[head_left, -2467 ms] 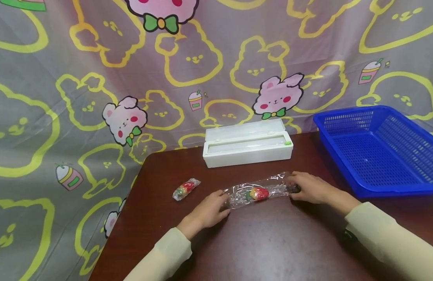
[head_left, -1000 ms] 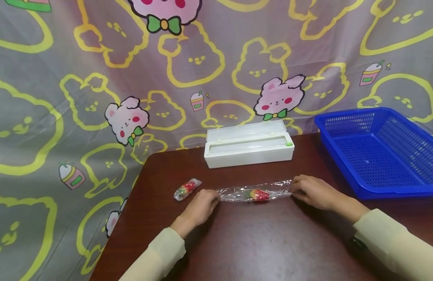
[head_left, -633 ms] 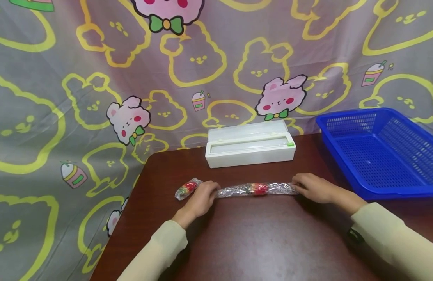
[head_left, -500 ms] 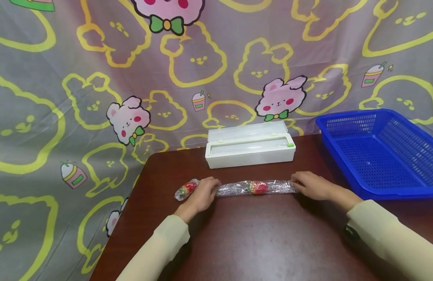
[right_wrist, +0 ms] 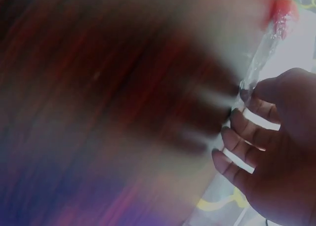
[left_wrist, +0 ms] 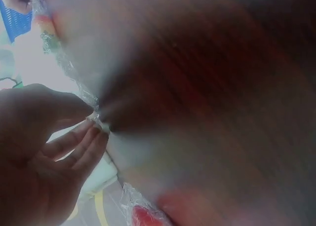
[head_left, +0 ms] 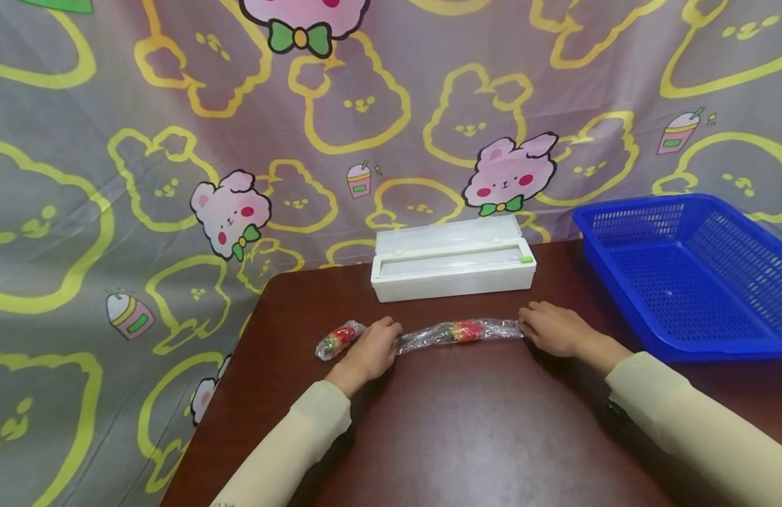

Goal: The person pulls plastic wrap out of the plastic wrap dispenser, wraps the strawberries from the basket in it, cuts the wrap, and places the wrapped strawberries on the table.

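Observation:
A red, yellow and green toy strawberry (head_left: 467,331) lies rolled inside a long strip of clear plastic wrap (head_left: 429,336) on the brown table. My left hand (head_left: 375,348) pinches the strip's left end between thumb and fingertips, plain in the left wrist view. At the other end my right hand (head_left: 552,329) pinches the wrap with thumb and index finger, its remaining fingers spread in the right wrist view. A second strawberry in a short plastic-wrapped bundle (head_left: 337,340) lies just beyond the left hand, partly overlapped by it.
Behind the strip stands a long white cling-film box (head_left: 454,284) with its lid raised and a green slider at its right end. A blue perforated basket (head_left: 683,296) stands at the right. A patterned curtain (head_left: 404,105) hangs behind the table (head_left: 442,422).
The wrap has gone from a wide, loose sheet to a narrow, rolled strip around the strawberry. Over the last half second the right hand has shifted slightly left and away from the body.

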### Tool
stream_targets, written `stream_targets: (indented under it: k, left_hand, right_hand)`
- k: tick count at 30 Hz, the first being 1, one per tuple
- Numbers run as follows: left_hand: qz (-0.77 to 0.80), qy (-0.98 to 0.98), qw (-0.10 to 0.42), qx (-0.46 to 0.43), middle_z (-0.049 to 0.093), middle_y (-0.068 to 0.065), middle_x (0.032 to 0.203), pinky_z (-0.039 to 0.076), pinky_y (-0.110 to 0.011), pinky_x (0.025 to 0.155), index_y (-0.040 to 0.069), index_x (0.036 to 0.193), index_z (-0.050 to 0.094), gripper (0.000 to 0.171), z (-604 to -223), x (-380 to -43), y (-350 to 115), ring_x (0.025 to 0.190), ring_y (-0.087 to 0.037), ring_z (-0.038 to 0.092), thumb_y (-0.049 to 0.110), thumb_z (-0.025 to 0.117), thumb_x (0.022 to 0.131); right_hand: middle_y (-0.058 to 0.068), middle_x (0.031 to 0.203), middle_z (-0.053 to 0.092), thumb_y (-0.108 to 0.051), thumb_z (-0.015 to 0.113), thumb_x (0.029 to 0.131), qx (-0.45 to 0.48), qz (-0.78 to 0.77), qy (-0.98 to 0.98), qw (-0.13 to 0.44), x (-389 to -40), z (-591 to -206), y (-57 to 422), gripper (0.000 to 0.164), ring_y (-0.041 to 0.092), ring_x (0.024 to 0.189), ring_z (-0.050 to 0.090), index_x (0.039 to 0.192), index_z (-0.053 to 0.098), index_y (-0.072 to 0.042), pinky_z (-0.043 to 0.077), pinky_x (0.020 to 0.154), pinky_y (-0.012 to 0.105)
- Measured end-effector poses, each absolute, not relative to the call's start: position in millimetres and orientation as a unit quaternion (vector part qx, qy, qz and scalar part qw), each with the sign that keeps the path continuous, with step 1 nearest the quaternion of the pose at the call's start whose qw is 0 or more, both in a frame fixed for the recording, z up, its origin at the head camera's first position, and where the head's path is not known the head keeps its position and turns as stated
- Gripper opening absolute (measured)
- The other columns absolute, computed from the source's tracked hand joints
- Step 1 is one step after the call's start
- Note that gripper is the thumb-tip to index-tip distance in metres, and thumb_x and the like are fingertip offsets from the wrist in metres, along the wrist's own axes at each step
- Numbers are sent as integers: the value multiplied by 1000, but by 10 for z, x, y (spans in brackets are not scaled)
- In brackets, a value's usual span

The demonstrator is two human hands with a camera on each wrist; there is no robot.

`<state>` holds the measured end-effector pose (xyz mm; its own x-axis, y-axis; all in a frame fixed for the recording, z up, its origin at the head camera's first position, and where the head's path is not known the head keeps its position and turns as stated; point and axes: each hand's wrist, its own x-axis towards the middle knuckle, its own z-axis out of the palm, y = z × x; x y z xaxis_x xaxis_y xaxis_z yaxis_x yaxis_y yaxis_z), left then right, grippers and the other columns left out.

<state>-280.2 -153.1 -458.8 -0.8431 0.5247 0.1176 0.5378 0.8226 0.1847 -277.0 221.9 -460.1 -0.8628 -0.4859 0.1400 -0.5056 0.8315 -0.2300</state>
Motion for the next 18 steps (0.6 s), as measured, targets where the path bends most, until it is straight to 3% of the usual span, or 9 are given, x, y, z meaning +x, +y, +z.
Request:
stream_targets:
  k: [5,9,13,18]
  left_hand:
    - [-70,-956,76,-276,63,-9,103,55,-42,80,7,113,71,22,-4478,-2781,-1506,92,-27,63,7,70,91]
    - [-102,-954,99,-265,64,-9,102,55,-42,81,5,110,71,21,-4319,-2753,-1408,92,-27,63,6,70,89]
    - [-171,-945,58,-274,63,-7,98,55,-38,79,4,106,70,16,-4232,-2742,-1224,89,-22,62,6,69,90]
    - [-189,-941,-9,-280,60,-4,91,51,-31,69,5,101,68,10,-4346,-2751,-1024,80,-16,58,5,67,91]
  right_hand:
    - [0,80,52,-11,65,95,261,119,-956,61,-2756,-4555,2195,10,23,68,54,89,57,-14,41,51,36]
    - [6,89,59,-10,69,92,265,106,-954,96,-2738,-4454,2144,11,30,78,59,102,64,-9,48,58,43]
    - [7,96,63,-8,72,90,265,145,-948,102,-2721,-4369,1986,16,28,84,63,104,66,-8,53,66,45]
    - [3,94,61,-4,72,88,295,220,-929,26,-2700,-4387,1736,15,20,86,65,101,66,-7,56,69,40]
